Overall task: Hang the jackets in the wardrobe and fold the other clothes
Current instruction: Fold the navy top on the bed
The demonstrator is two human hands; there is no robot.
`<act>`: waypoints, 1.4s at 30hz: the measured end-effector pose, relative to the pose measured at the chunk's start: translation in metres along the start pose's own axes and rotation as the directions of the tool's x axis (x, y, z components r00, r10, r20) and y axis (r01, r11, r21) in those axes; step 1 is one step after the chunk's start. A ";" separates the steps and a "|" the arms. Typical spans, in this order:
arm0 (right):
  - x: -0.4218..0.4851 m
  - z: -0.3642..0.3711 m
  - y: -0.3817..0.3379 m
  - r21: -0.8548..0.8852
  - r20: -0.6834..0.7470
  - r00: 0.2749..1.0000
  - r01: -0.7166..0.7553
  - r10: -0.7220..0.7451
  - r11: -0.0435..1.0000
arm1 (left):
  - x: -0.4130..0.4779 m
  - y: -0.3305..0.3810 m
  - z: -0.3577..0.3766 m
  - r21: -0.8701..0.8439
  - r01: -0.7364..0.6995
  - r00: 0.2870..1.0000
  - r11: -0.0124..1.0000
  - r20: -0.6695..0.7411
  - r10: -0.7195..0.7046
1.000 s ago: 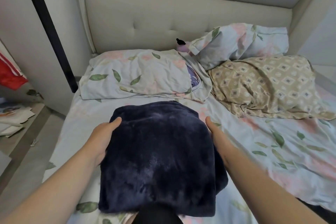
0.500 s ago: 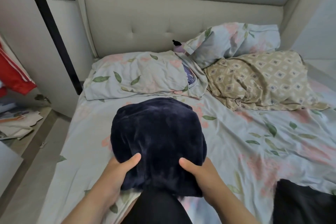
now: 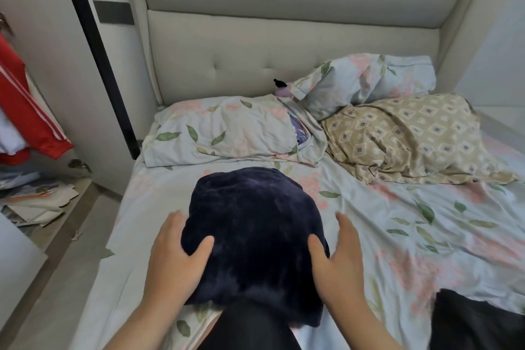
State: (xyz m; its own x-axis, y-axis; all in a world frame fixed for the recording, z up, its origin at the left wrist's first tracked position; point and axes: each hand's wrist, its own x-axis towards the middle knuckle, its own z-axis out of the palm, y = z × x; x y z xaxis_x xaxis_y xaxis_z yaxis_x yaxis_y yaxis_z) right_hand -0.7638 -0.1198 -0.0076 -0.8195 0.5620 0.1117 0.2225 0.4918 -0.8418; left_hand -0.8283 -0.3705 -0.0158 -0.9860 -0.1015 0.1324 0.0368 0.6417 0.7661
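The folded garment [image 3: 255, 224] lies on the bed [image 3: 397, 236] between the left hand [image 3: 176, 258] and right hand [image 3: 338, 261], with a pillow [image 3: 221, 133] behind it, a crumpled cover [image 3: 406, 136] right of that, and a hanging jacket [image 3: 25, 111] off the bed's left.

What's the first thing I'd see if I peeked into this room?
A big fuzzy dark-blue bundle sits in the middle of the flowery bed, with the left hand and right hand touching its two sides. Behind it on the right lies a crumpled tan blanket with diamonds, and a bright red jacket hangs at the far left.
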 end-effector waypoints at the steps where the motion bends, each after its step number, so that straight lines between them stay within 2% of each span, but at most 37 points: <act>1: 0.004 0.004 -0.008 -0.140 0.031 0.978 0.207 -0.205 0.968 | 0.002 0.004 0.003 0.138 -0.196 0.980 0.971 0.056 0.190; 2: 0.011 0.012 -0.017 -0.231 0.125 0.935 0.353 -0.332 0.906 | 0.006 0.009 0.008 0.230 -0.344 0.936 0.910 0.164 0.312; 3: 0.019 0.022 -0.024 -0.297 0.234 0.894 0.440 -0.382 0.848 | 0.011 0.013 0.016 0.291 -0.443 0.889 0.848 0.264 0.374; 5: 0.039 0.043 -0.026 -0.410 0.398 0.855 0.491 -0.333 0.769 | 0.024 0.020 0.034 0.392 -0.533 0.837 0.750 0.376 0.398; 7: 0.055 0.059 -0.020 -0.464 0.460 0.859 0.448 -0.224 0.765 | 0.036 0.023 0.050 0.456 -0.536 0.832 0.710 0.427 0.354; 9: 0.066 0.073 -0.009 -0.477 0.473 0.865 0.410 -0.166 0.777 | 0.048 0.018 0.063 0.476 -0.496 0.841 0.727 0.472 0.265; 11: 0.072 0.087 0.002 -0.496 0.472 0.864 0.424 -0.175 0.758 | 0.056 0.007 0.075 0.480 -0.456 0.843 0.749 0.503 0.191; 16: 0.079 0.109 0.023 -0.523 0.453 0.870 0.437 -0.196 0.732 | 0.065 -0.011 0.097 0.492 -0.429 0.848 0.757 0.508 0.151; 19: 0.087 0.115 0.031 -0.525 0.454 0.872 0.427 -0.182 0.736 | 0.072 -0.006 0.105 0.522 -0.428 0.867 0.737 0.466 0.174; 21: 0.093 0.119 0.032 -0.523 0.443 0.875 0.428 -0.194 0.738 | 0.079 0.000 0.109 0.533 -0.458 0.876 0.711 0.405 0.261; 24: 0.093 0.121 0.032 -0.511 0.360 0.901 0.406 -0.240 0.757 | 0.086 -0.006 0.116 0.499 -0.522 0.850 0.692 0.374 0.372; 27: 0.086 0.125 0.039 -0.477 0.296 0.922 0.368 -0.248 0.798 | 0.087 -0.022 0.126 0.508 -0.498 0.864 0.703 0.363 0.349; 33: 0.099 0.134 0.047 -0.507 0.367 0.911 0.366 -0.188 0.780 | 0.098 -0.031 0.140 0.492 -0.392 0.904 0.777 0.364 0.225; 42: 0.118 0.142 0.045 -0.567 0.463 0.882 0.371 -0.088 0.736 | 0.115 -0.030 0.149 0.472 -0.327 0.880 0.819 0.469 0.081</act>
State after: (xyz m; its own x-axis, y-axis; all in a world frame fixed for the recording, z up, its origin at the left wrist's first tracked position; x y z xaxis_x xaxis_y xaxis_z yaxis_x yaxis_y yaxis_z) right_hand -0.9253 -0.1256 -0.1074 -0.9868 0.1448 -0.0723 0.1594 0.9471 -0.2785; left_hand -0.9671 -0.2881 -0.1168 -0.9405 0.3190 -0.1166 0.2755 0.9172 0.2878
